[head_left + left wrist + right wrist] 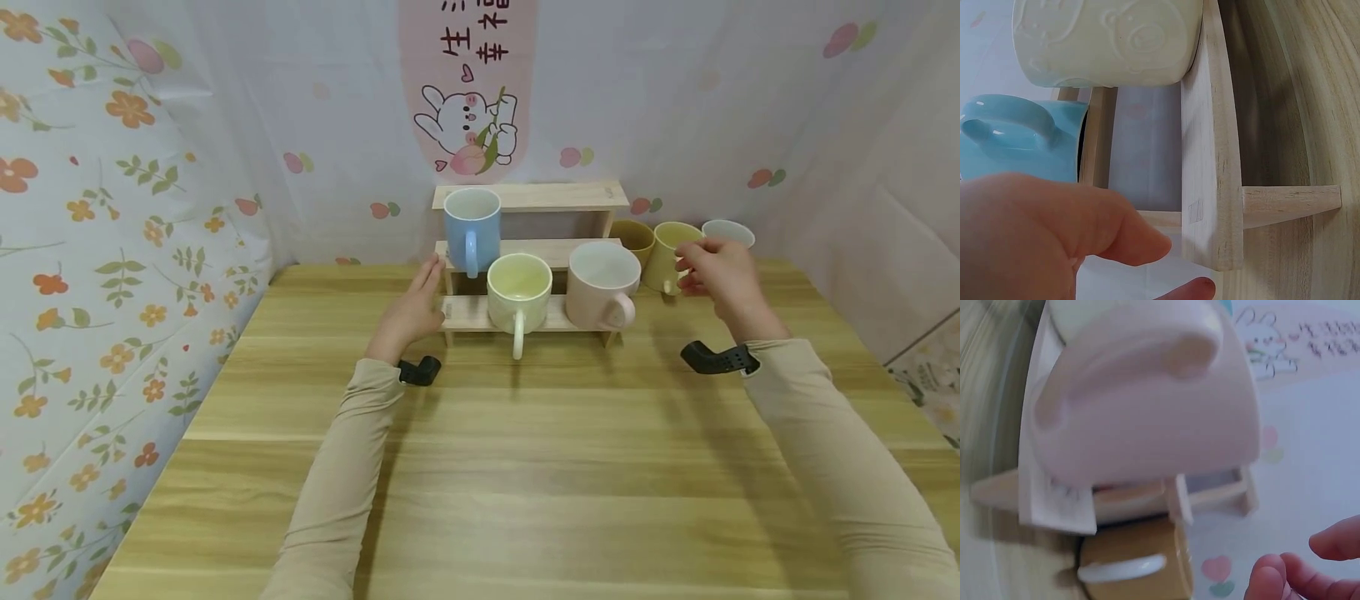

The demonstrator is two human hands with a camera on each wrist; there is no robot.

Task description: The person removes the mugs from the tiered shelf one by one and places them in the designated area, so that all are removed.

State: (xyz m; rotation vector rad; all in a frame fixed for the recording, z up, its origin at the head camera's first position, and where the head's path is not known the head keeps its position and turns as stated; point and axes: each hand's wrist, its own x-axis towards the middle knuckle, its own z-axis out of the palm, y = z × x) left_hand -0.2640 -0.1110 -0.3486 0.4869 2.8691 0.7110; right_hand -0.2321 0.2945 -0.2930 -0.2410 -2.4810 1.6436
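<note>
My left hand (408,317) is beside the left end of a three-tier wooden rack (465,312), fingers extended near the blue mug (483,237). In the left wrist view its thumb (1138,240) lies near the shelf end, with nothing between thumb and finger. The blue mug stands on the middle tier; a pale yellow-green mug (513,296) and a pale pink mug (592,292) share the lowest tier. My right hand (723,275) hovers over the mugs right of the rack, fingers loosely bent and holding nothing. It overlaps a yellow mug (660,258) in the head view.
A brown mug (636,237) with a white handle (1122,569) stands by the rack's right end. A white mug (731,232) is at the back right. The rack's top tier (555,197) runs close to the curtain (330,108) behind the wooden table (525,483).
</note>
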